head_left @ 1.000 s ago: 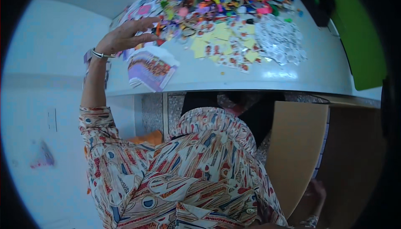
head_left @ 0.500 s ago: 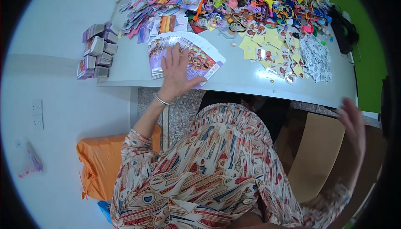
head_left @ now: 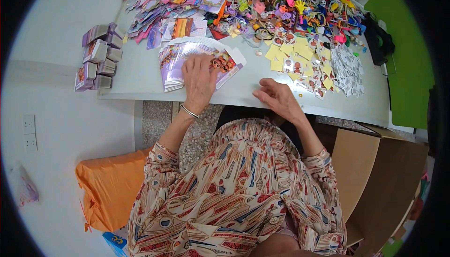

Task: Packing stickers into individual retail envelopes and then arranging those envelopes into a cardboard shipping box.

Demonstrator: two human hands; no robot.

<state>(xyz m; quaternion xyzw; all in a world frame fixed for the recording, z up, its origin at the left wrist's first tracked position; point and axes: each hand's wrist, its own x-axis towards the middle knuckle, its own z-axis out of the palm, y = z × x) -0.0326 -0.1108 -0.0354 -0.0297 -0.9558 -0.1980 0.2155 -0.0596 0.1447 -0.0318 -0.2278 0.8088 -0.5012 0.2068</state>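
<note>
A fan of flat purple-and-white cartons (head_left: 173, 72) with colourful printed figures lies near the table's front edge. My left hand (head_left: 199, 76), with a bangle on the wrist, rests on top of the fan. Its fingers are bent close together, closed on the uppermost carton; what lies under the palm is hidden. My right hand (head_left: 280, 98) hovers by the front edge, to the right of the fan. It is empty, with the fingers loosely curved and the thumb apart. Beyond it are yellow paper squares (head_left: 302, 48) and small figure-printed cards (head_left: 294, 65).
A heap of printed cards (head_left: 159, 11) covers the back left and small coloured toys (head_left: 286, 6) the back right. White packets (head_left: 347, 69) lie at right. Packed purple boxes (head_left: 96, 51) stack at the left edge. Below are an orange bag (head_left: 110, 182) and an open cardboard box (head_left: 356, 168).
My right hand has come in from the far right to the table's front edge. My left hand's spread fingers have drawn together and bent on the fan of cartons.
</note>
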